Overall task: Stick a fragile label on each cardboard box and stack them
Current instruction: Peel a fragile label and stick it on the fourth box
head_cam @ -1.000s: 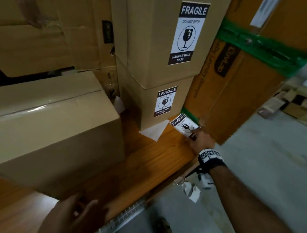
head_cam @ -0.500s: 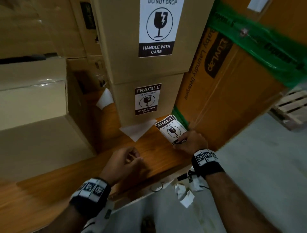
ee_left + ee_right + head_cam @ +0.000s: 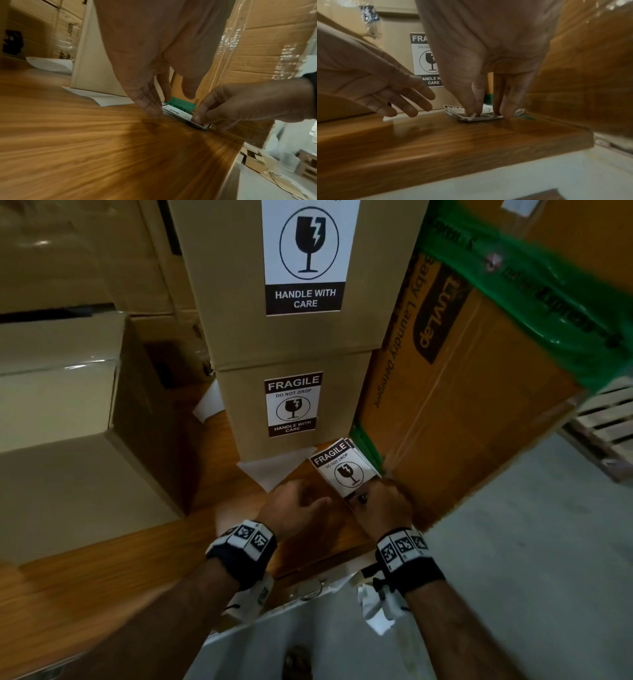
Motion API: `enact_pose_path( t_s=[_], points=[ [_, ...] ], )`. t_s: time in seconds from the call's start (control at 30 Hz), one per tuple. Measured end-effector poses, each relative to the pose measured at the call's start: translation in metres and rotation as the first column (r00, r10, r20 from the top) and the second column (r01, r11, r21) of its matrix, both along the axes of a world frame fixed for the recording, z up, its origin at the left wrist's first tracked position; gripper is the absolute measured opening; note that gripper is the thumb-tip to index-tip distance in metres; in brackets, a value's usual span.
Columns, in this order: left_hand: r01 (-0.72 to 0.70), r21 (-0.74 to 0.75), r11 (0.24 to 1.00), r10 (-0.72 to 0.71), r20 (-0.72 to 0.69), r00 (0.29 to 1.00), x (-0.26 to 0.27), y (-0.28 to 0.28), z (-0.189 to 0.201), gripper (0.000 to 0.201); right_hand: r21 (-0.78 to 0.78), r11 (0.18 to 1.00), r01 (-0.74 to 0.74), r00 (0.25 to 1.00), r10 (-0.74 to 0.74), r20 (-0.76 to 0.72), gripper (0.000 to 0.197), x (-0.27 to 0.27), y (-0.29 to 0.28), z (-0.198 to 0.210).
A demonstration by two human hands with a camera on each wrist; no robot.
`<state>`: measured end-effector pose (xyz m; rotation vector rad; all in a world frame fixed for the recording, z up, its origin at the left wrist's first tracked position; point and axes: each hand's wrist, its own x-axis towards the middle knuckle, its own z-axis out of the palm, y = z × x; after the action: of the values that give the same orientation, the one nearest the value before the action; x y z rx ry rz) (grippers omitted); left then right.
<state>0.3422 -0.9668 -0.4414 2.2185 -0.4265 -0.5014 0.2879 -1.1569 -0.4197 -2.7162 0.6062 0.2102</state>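
Observation:
Two cardboard boxes stand stacked on the wooden table (image 3: 102,570), the upper box (image 3: 233,285) and the lower box (image 3: 342,402). Each carries a fragile label (image 3: 293,405) on its front. A loose stack of fragile labels (image 3: 344,469) lies flat in front of them. My right hand (image 3: 363,498) pinches the stack's near edge with bunched fingertips (image 3: 477,109). My left hand (image 3: 318,501) is open, its straight fingers (image 3: 149,105) reaching down at the stack's left edge. A plain box (image 3: 68,440) without a visible label sits at the left.
A large orange carton (image 3: 479,392) wrapped in green tape stands close on the right of the label stack. White backing papers (image 3: 270,470) lie under and beside the lower box. The table's front edge (image 3: 488,155) drops to a grey floor; a wooden pallet (image 3: 606,422) is far right.
My left hand has come up from the near left corner of the table to the left side of the label stack. The right hand has stayed on the stack.

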Motion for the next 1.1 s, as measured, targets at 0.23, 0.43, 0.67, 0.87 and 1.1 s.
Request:
enact_pose_path(
  t_s=[0.23,0.43,0.67,0.87,1.1],
  points=[
    [0.047,0.032,0.998,-0.048,0.036,0.998,0.010,-0.010,-0.001,0.029,-0.043,0.999,-0.022,0.999,0.021,-0.031,0.039,0.005,-0.001,-0.001],
    [0.040,0.030,0.999,-0.043,0.135,0.990,0.023,-0.031,-0.002,0.043,0.056,0.998,0.037,0.997,-0.033,-0.070,0.039,0.013,-0.009,0.003],
    [-0.098,-0.121,0.988,0.110,0.097,0.989,0.022,-0.045,-0.018,0.049,0.160,0.985,0.066,0.997,-0.059,-0.052,0.023,0.016,-0.019,0.010],
    [-0.288,-0.456,0.842,0.243,-0.156,0.957,0.015,-0.042,0.004,0.020,0.109,0.993,-0.037,0.949,0.000,0.316,0.011,-0.008,-0.006,-0.003],
    [-0.438,-0.474,0.764,0.258,-0.397,0.881,0.017,0.006,0.034,0.018,0.129,0.913,-0.387,0.852,0.300,0.430,0.018,-0.042,0.033,0.000]
  ],
)
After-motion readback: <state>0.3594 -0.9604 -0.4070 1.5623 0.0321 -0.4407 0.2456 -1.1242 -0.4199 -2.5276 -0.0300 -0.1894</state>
